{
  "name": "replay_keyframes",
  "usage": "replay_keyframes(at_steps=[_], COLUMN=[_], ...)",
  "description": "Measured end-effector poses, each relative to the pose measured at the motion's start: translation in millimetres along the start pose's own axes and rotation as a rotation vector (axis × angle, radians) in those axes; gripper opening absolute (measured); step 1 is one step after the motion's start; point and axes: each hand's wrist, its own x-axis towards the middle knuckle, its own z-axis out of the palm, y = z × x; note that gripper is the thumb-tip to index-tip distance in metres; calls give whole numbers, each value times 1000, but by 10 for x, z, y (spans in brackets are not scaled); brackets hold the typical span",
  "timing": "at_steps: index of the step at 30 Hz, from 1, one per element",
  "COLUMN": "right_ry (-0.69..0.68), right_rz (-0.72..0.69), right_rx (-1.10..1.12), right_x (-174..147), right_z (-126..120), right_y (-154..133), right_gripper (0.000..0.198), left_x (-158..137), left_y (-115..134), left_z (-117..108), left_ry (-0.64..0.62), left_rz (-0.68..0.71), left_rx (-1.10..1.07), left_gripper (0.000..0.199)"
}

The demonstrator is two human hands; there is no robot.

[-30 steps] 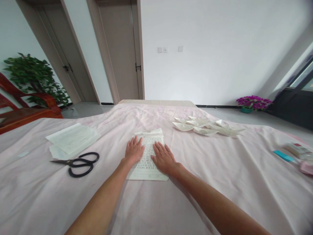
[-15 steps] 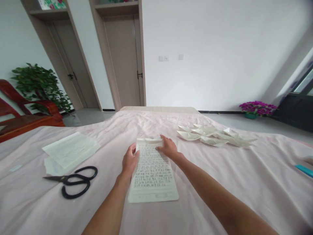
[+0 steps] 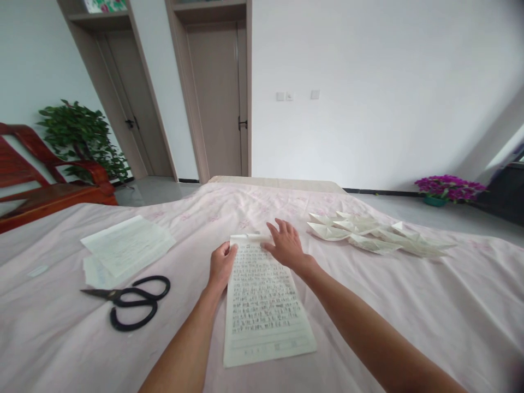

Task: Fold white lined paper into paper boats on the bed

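A handwritten sheet of paper point(image 3: 264, 297) lies lengthwise before me, its top edge folded over in a narrow strip. My left hand point(image 3: 222, 265) pinches the sheet's upper left edge, thumb on top and fingers curled at the side. At the upper right corner is my right hand point(image 3: 286, 244), its fingers raised and spread, with the thumb at the paper. Black-handled scissors point(image 3: 133, 301) rest to the left, blades pointing left. Behind them are loose written sheets point(image 3: 129, 245), overlapping one another. Several folded paper boats point(image 3: 374, 233) sit grouped at the right.
A pale pink cloth point(image 3: 368, 305) with wrinkles covers the surface under everything. A small whitish piece point(image 3: 38, 271) lies at far left. Beyond the surface stand a red wooden chair point(image 3: 53, 174), a leafy plant point(image 3: 79, 136) and a pot of purple flowers point(image 3: 448, 187).
The sheet's lower edge has come nearer to me and swung slightly right. My right fingers have lifted and spread from the top edge. The view has turned a little left.
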Motion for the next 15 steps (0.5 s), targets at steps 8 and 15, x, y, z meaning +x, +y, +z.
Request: replay_keyframes(at_steps=[8, 15], right_ry=[-12, -10], right_rz=[-387, -414], right_rx=[8, -49], right_x=[162, 284], right_z=[-11, 79], right_y=[-489, -588], right_gripper=[32, 39], left_x=[5, 33], left_y=[-39, -76], left_z=[25, 28], left_ry=[-68, -28], left_rz=[15, 40], left_rx=[64, 190], left_gripper=[39, 48])
